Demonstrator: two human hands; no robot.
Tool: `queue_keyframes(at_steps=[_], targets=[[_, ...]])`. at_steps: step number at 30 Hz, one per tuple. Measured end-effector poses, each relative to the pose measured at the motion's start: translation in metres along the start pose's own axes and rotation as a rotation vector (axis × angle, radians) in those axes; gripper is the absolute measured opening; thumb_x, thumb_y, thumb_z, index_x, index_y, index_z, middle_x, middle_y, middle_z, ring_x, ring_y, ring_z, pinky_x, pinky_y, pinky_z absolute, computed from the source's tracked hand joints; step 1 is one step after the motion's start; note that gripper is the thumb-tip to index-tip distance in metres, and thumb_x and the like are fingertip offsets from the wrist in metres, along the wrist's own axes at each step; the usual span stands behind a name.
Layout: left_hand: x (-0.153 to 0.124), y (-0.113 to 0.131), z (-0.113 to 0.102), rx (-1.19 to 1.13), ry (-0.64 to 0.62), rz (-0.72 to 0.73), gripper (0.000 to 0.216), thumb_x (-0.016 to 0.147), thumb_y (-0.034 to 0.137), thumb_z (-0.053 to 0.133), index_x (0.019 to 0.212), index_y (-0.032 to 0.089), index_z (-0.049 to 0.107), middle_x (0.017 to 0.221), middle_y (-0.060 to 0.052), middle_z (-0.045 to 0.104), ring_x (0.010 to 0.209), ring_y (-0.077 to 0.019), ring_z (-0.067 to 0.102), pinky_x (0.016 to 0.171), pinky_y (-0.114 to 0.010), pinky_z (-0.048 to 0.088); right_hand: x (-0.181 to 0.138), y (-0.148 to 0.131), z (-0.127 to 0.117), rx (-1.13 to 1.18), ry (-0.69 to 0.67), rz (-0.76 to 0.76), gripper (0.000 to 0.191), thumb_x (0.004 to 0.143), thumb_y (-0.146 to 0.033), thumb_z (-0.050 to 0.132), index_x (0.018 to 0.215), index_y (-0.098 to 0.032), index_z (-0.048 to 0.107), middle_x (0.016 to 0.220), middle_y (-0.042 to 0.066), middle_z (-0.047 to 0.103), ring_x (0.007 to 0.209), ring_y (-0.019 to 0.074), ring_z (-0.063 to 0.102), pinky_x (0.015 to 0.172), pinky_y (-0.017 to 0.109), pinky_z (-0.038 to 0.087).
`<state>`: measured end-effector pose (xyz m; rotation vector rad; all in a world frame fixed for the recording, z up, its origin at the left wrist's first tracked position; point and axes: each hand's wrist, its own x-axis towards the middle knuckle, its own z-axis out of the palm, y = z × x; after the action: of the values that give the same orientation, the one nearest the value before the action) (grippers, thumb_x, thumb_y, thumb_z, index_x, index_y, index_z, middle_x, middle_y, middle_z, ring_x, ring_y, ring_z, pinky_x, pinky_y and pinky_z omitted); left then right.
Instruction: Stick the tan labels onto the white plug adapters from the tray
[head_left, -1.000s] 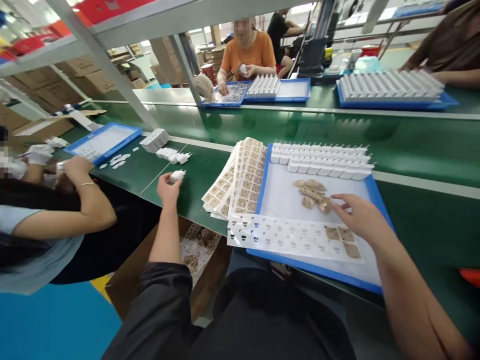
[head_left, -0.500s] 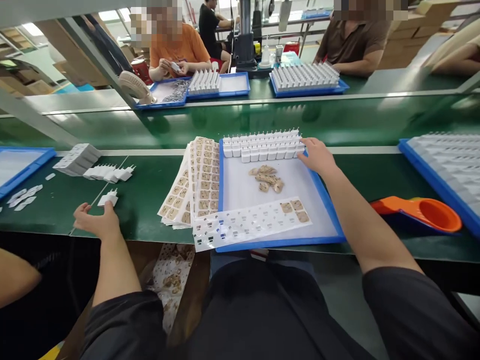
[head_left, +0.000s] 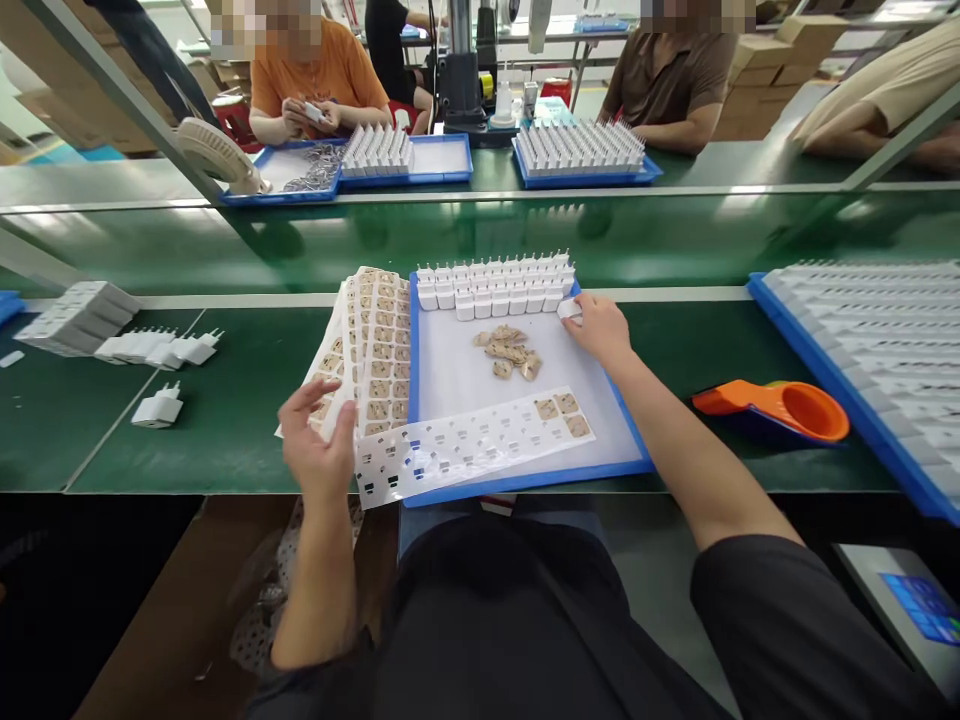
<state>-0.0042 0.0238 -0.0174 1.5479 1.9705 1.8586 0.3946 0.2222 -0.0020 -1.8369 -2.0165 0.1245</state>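
My right hand [head_left: 604,328] pinches a white plug adapter [head_left: 568,308] at the right end of the front row, inside the blue-rimmed tray [head_left: 525,482]. Rows of white adapters [head_left: 495,290] stand at the tray's far side with pins up. My left hand [head_left: 319,440] hovers by the stacked sheets of tan stickers [head_left: 380,350], fingers apart and nothing held. A mostly peeled clear sheet [head_left: 472,440] with a few tan stickers left lies across the tray's near edge. Loose tan stickers [head_left: 510,352] are heaped mid-tray. One lone adapter [head_left: 157,408] rests on the table at left.
More adapters [head_left: 161,347] and a stacked white block [head_left: 79,318] sit at far left. An orange scoop-like holder [head_left: 780,408] lies right of the tray, beside another full tray [head_left: 870,370]. Co-workers sit across the green bench behind trays of pins and adapters.
My left hand has let go of the lone adapter and moved right to the sticker sheets. My right hand has drawn slightly nearer, now with an adapter in its fingers. The view has shifted.
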Motion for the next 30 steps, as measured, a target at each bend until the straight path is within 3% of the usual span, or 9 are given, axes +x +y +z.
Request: queue_keyframes(at_steps=[4,6,9,13,16,20,24,27,30], targets=[[-0.020,0.031,0.010,-0.125,-0.150,0.019,0.034,0.086,0.035,0.070,0.116,0.020,0.063,0.109,-0.007,0.071,0.108,-0.0234,0.067,0.093,-0.038,0.051,-0.016,-0.008,-0.012,0.254,-0.078,-0.006,0.044,0.079,-0.027,0.069,0.121,-0.015,0.062,0.117,0.016,0.071,0.098,0.0304,0.067,0.092,0.050,0.054],[-0.027,0.043,0.009,-0.163,-0.257,-0.002,0.026,0.089,0.032,0.069,0.113,0.021,0.067,0.108,-0.007,0.072,0.103,-0.0221,0.067,0.090,-0.037,0.052,-0.033,-0.015,-0.023,0.571,-0.248,-0.082,0.051,0.078,-0.035,0.075,0.125,-0.020,0.060,0.119,0.012,0.071,0.096,0.0261,0.069,0.087,0.045,0.058],[-0.036,0.063,0.015,-0.231,-0.470,-0.012,0.027,0.091,0.029,0.068,0.118,0.023,0.067,0.114,-0.008,0.071,0.099,-0.0201,0.066,0.088,-0.035,0.054,-0.068,-0.034,-0.035,0.999,-0.524,-0.271,0.056,0.080,-0.040,0.079,0.130,-0.027,0.059,0.122,0.009,0.070,0.110,0.0244,0.067,0.087,0.041,0.058],[-0.044,0.091,0.034,-0.326,-0.679,0.082,0.047,0.088,0.030,0.074,0.133,0.026,0.061,0.132,-0.011,0.064,0.114,-0.0235,0.062,0.086,-0.034,0.057,-0.104,-0.061,-0.037,1.164,-0.659,-0.429,0.053,0.085,-0.032,0.078,0.134,-0.033,0.059,0.129,0.007,0.067,0.116,0.0220,0.065,0.092,0.039,0.056],[-0.048,0.104,0.045,-0.364,-0.750,0.127,0.059,0.085,0.030,0.076,0.141,0.028,0.056,0.142,-0.012,0.058,0.127,-0.0266,0.057,0.089,-0.034,0.057,-0.119,-0.072,-0.031,1.191,-0.691,-0.451,0.055,0.088,-0.030,0.076,0.139,-0.033,0.057,0.130,0.008,0.066,0.118,0.0223,0.066,0.095,0.039,0.055],[-0.055,0.107,0.049,-0.392,-0.753,0.070,0.063,0.082,0.031,0.080,0.140,0.026,0.055,0.141,-0.013,0.057,0.124,-0.0264,0.059,0.089,-0.034,0.057,-0.135,-0.083,-0.024,1.211,-0.619,-0.410,0.052,0.087,-0.031,0.076,0.136,-0.033,0.058,0.128,0.008,0.067,0.116,0.0226,0.066,0.091,0.037,0.057],[-0.061,0.101,0.051,-0.429,-0.719,-0.122,0.043,0.083,0.031,0.078,0.122,0.023,0.062,0.125,-0.010,0.066,0.115,-0.0233,0.064,0.086,-0.032,0.056,-0.149,-0.085,-0.023,1.125,-0.480,-0.415,0.048,0.090,-0.029,0.071,0.136,-0.035,0.058,0.133,0.006,0.065,0.119,0.0228,0.064,0.094,0.038,0.058],[-0.062,0.095,0.053,-0.392,-0.719,-0.199,0.034,0.083,0.032,0.077,0.113,0.021,0.065,0.116,-0.008,0.070,0.109,-0.0227,0.065,0.089,-0.033,0.054,-0.147,-0.068,-0.023,0.911,-0.411,-0.406,0.042,0.096,-0.026,0.059,0.138,-0.033,0.057,0.134,0.007,0.065,0.112,0.0230,0.068,0.093,0.042,0.059],[-0.061,0.094,0.055,-0.348,-0.828,-0.296,0.037,0.084,0.039,0.074,0.114,0.021,0.063,0.116,-0.007,0.070,0.106,-0.0226,0.066,0.095,-0.036,0.053,-0.137,-0.042,-0.019,0.545,-0.229,-0.364,0.029,0.097,-0.022,0.052,0.122,-0.025,0.068,0.121,0.011,0.070,0.105,0.0273,0.068,0.092,0.048,0.058]])
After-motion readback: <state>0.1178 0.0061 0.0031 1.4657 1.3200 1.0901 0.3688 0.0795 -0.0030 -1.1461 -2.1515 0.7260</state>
